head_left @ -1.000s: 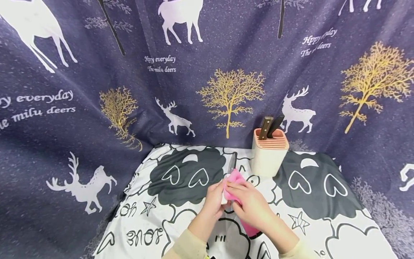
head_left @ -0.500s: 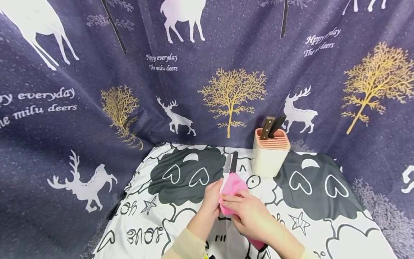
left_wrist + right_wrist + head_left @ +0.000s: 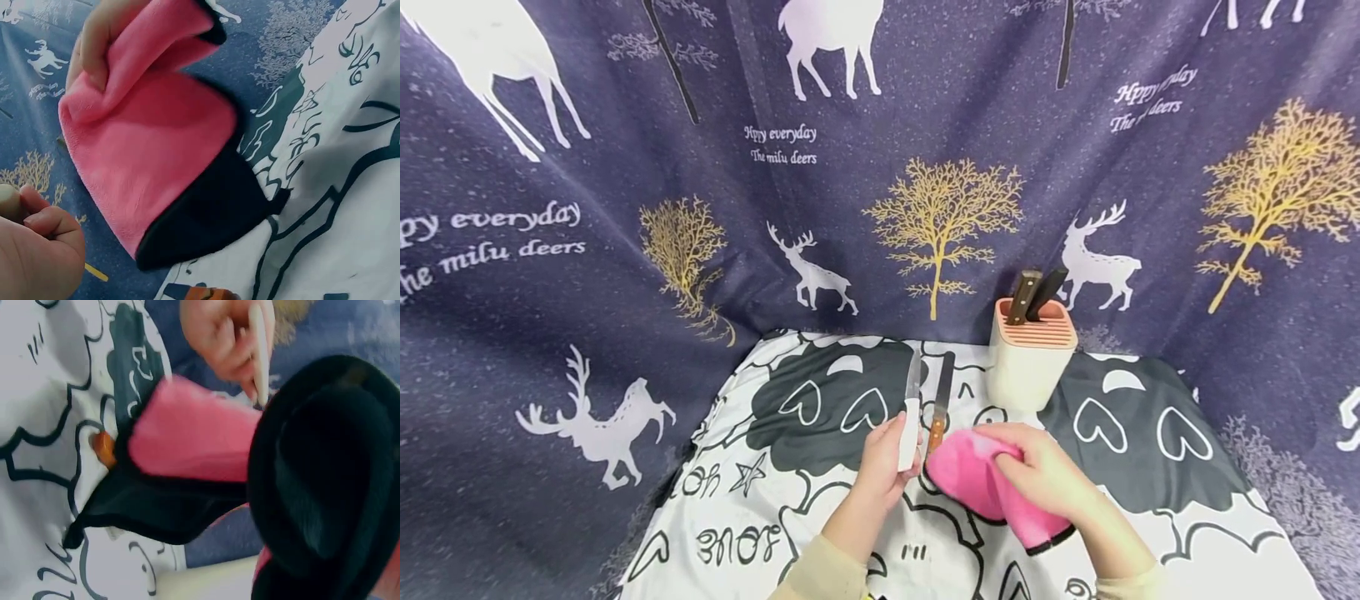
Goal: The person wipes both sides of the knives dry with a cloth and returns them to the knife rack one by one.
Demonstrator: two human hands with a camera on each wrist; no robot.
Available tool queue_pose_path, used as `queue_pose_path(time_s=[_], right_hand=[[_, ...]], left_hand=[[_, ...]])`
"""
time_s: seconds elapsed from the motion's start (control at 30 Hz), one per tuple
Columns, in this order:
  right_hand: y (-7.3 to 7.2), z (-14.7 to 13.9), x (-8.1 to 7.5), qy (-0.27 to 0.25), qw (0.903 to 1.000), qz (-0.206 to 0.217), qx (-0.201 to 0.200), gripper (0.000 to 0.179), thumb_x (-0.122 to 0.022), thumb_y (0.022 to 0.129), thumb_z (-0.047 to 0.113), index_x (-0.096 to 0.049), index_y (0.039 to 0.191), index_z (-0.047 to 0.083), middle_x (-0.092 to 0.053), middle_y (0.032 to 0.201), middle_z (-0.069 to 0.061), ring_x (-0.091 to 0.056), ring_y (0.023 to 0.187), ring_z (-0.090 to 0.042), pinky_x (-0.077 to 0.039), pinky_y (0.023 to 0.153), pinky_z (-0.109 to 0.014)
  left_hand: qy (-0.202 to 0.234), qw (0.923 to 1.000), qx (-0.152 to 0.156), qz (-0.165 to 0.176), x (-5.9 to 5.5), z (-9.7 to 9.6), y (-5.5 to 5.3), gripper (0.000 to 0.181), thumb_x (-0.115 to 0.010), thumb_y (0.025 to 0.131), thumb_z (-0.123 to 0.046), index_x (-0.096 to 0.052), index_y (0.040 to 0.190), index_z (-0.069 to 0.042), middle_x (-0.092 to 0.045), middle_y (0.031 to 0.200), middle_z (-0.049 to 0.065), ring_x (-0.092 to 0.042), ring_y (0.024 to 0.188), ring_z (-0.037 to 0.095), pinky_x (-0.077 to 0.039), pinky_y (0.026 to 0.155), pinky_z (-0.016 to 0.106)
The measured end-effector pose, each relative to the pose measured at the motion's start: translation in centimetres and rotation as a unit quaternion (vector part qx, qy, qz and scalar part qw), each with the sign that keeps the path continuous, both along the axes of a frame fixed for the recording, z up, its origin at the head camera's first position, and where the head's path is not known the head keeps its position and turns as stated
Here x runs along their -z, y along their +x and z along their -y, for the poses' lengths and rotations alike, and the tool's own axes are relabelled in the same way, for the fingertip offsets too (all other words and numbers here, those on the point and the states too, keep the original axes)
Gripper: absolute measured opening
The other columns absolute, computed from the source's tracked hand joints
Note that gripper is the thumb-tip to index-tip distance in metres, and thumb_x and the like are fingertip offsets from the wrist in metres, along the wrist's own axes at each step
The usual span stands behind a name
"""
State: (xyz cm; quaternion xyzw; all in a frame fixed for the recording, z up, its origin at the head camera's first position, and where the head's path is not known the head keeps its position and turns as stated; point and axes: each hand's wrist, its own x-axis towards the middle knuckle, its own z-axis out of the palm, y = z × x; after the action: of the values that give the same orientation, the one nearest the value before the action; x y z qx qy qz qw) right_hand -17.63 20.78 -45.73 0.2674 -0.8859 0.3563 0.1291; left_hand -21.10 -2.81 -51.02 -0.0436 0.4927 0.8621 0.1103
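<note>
My left hand [image 3: 883, 462] grips the white handle of a knife [image 3: 910, 429], its blade pointing up and away from me. To its right, my right hand [image 3: 1041, 467] holds a bunched pink cloth [image 3: 973, 479] with black edging, apart from the blade. In the left wrist view, the cloth [image 3: 150, 144] hangs from the right hand [image 3: 94, 50] and shows a black underside. A second knife [image 3: 937, 429], with a brown wooden handle and dark blade, lies on the tablecloth. The cloth nearly meets the end of its handle.
A cream knife block [image 3: 1026, 379] with a pink slotted top stands behind, to the right. Two knife handles [image 3: 1022, 298], one brown and one black, stick out of it. The patterned white tablecloth [image 3: 737, 542] reaches back to a dark blue deer-print curtain [image 3: 820, 200].
The pink cloth has come off the white-handled knife and moved right with my right hand, hanging more open. The knife's white handle and the wooden-handled knife are now uncovered.
</note>
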Motion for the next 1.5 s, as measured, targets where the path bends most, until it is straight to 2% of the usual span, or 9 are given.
queue_pose_path(time_s=[0.17, 0.3, 0.5, 0.6, 0.77, 1.0, 1.03, 1.27, 1.5], right_hand=[[-0.9, 0.0, -0.2, -0.070, 0.9926, 0.030, 0.095, 0.041, -0.066, 0.089, 0.002, -0.074, 0.126, 0.017, -0.077, 0.119, -0.003, -0.066, 0.100, -0.002, -0.051, 0.084, -0.013], [-1.0, 1.9, -0.2, -0.106, 0.9876, 0.022, 0.114, 0.040, -0.072, 0.090, 0.006, -0.073, 0.128, 0.017, -0.076, 0.122, -0.005, -0.068, 0.104, -0.007, -0.052, 0.087, -0.015], [-0.1, 5.5, 0.7, -0.068, 0.9944, -0.049, 0.063, 0.041, -0.074, 0.086, 0.007, -0.073, 0.127, 0.012, -0.075, 0.126, -0.004, -0.069, 0.112, -0.025, -0.056, 0.095, -0.042], [0.4, 6.6, 1.1, -0.039, 0.9927, -0.105, 0.043, 0.040, -0.072, 0.082, 0.004, -0.074, 0.123, 0.007, -0.075, 0.124, -0.007, -0.068, 0.113, -0.030, -0.054, 0.099, -0.047], [0.9, 7.2, 1.4, -0.011, 0.9876, -0.153, 0.033, 0.043, -0.068, 0.077, 0.003, -0.076, 0.119, 0.008, -0.076, 0.121, -0.005, -0.068, 0.109, -0.027, -0.056, 0.094, -0.043], [1.7, 7.1, 1.2, 0.036, 0.9797, -0.197, 0.011, 0.043, -0.071, 0.073, 0.006, -0.077, 0.116, 0.011, -0.076, 0.121, -0.001, -0.067, 0.111, -0.025, -0.055, 0.093, -0.038], [1.9, 7.0, 1.2, 0.045, 0.9780, -0.203, 0.009, 0.043, -0.071, 0.072, 0.007, -0.077, 0.115, 0.012, -0.076, 0.120, 0.000, -0.067, 0.111, -0.025, -0.055, 0.093, -0.038], [3.3, 7.3, 0.5, 0.095, 0.9676, -0.234, -0.005, 0.046, -0.074, 0.068, 0.014, -0.078, 0.114, 0.013, -0.076, 0.120, 0.002, -0.066, 0.107, -0.021, -0.052, 0.094, -0.034], [4.6, 7.3, -0.4, 0.113, 0.9628, -0.243, -0.034, 0.042, -0.075, 0.067, 0.012, -0.079, 0.108, 0.016, -0.077, 0.113, 0.006, -0.066, 0.100, -0.017, -0.052, 0.089, -0.030]], left_hand=[[0.001, 0.9998, 0.020, -0.007, -0.1, -0.9, 1.0, 0.029, -0.043, 0.110, -0.029, -0.056, 0.107, -0.003, -0.059, 0.070, -0.002, -0.050, 0.043, 0.003, -0.032, 0.039, 0.015], [0.002, 0.9993, 0.038, -0.005, -0.5, -2.1, 1.5, 0.027, -0.042, 0.111, -0.028, -0.057, 0.099, -0.008, -0.059, 0.069, -0.004, -0.050, 0.043, 0.003, -0.032, 0.039, 0.015], [-0.006, 0.9997, 0.019, 0.011, -1.0, -3.4, 1.8, 0.028, -0.048, 0.107, -0.026, -0.068, 0.105, -0.006, -0.064, 0.071, -0.005, -0.060, 0.055, 0.002, -0.049, 0.046, 0.017], [-0.010, 0.9997, -0.003, 0.022, -1.0, -3.6, 1.8, 0.028, -0.049, 0.105, -0.022, -0.072, 0.108, -0.005, -0.066, 0.071, -0.006, -0.061, 0.057, 0.001, -0.050, 0.048, 0.017], [0.009, 0.9992, -0.024, 0.031, -0.8, -3.4, 1.8, 0.025, -0.054, 0.103, -0.024, -0.073, 0.094, -0.010, -0.065, 0.065, -0.006, -0.056, 0.049, 0.001, -0.043, 0.043, 0.016], [0.033, 0.9987, -0.022, 0.033, -0.9, -3.2, 1.6, 0.027, -0.054, 0.100, -0.020, -0.066, 0.077, -0.016, -0.058, 0.056, -0.010, -0.047, 0.041, -0.001, -0.034, 0.038, 0.014], [0.036, 0.9985, -0.024, 0.033, -0.9, -3.2, 1.6, 0.027, -0.053, 0.100, -0.019, -0.066, 0.076, -0.016, -0.059, 0.058, -0.010, -0.049, 0.043, 0.000, -0.037, 0.039, 0.015], [0.037, 0.9988, -0.029, 0.014, -1.4, -3.0, 1.1, 0.027, -0.050, 0.104, -0.020, -0.071, 0.097, -0.005, -0.070, 0.080, -0.003, -0.069, 0.075, 0.008, -0.060, 0.073, 0.022], [0.003, 0.9995, -0.031, 0.002, -1.4, -2.4, 0.8, 0.032, -0.048, 0.107, -0.026, -0.069, 0.108, -0.001, -0.071, 0.085, -0.002, -0.068, 0.078, 0.009, -0.059, 0.074, 0.024]])
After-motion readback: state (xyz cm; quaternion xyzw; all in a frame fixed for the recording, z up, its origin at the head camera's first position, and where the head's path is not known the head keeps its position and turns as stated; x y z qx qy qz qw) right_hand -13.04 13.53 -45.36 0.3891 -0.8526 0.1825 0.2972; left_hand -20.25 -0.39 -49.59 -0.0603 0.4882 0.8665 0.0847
